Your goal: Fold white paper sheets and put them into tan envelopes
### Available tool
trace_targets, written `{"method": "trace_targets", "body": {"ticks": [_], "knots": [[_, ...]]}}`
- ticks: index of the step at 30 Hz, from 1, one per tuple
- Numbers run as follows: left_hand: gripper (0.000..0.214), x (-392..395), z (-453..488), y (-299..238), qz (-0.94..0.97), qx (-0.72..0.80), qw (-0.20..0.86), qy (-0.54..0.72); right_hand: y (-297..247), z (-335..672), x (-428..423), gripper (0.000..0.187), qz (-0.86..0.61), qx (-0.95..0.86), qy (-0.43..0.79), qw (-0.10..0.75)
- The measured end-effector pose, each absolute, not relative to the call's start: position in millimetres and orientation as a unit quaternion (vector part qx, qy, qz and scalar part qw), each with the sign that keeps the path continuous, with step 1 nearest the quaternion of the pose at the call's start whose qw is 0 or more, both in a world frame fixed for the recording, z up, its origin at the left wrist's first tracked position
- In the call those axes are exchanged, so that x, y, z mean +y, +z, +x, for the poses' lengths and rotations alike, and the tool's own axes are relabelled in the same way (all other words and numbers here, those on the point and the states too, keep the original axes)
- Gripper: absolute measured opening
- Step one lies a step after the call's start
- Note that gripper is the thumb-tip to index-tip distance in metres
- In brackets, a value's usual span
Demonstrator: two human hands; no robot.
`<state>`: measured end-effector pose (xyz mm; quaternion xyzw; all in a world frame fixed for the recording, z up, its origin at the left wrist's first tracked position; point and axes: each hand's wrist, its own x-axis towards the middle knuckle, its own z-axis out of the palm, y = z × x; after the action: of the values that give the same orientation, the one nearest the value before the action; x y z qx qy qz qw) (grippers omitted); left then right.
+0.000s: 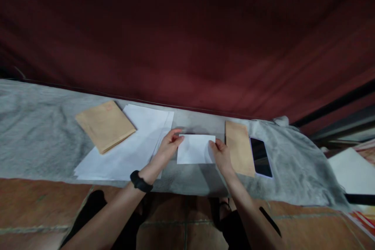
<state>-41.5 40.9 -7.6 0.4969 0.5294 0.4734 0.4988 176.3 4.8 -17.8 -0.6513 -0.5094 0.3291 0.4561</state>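
Observation:
Between my two hands is a white sheet of paper (195,150), a small rectangle that looks folded, held just over the grey cloth. My left hand (170,141) pinches its upper left corner, thumb on top and fingers behind. At the upper right edge, my right hand (221,154) grips the paper the same way. Close to the right hand lies a brown envelope (239,150). Left of my left forearm is a stack of white paper (123,160), partly covered by a pile of brown envelopes (105,125).
A phone (260,157) with a dark screen lies just right of the single envelope. Grey cloth (295,164) covers the long low surface, with a dark red curtain (187,47) behind it. A white object (354,170) stands at the far right. Tiled floor (164,230) shows in front.

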Motion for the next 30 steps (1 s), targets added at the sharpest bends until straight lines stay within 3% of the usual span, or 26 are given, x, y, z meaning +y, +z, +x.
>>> {"method": "trace_targets", "body": {"ticks": [5,8,25,30], "knots": [[0.039,44.2,-36.5,-39.8,0.570,0.583,0.409,0.411,-30.5,170.3,-2.6,0.023,-0.747,-0.609,0.129,0.231],[0.037,45.1,-35.6,-41.7,0.635,0.595,0.323,0.372,-33.2,169.1,-5.8,0.027,-0.748,-0.631,0.083,0.188],[0.043,4.6,-19.5,-24.7,0.829,0.546,-0.023,0.116,-36.4,167.3,-10.0,0.031,-0.707,-0.686,-0.026,0.173],[0.048,-16.5,-1.3,-40.3,0.861,0.481,-0.010,0.163,-33.8,159.7,-13.0,0.040,-0.650,-0.709,0.047,0.271]]}}
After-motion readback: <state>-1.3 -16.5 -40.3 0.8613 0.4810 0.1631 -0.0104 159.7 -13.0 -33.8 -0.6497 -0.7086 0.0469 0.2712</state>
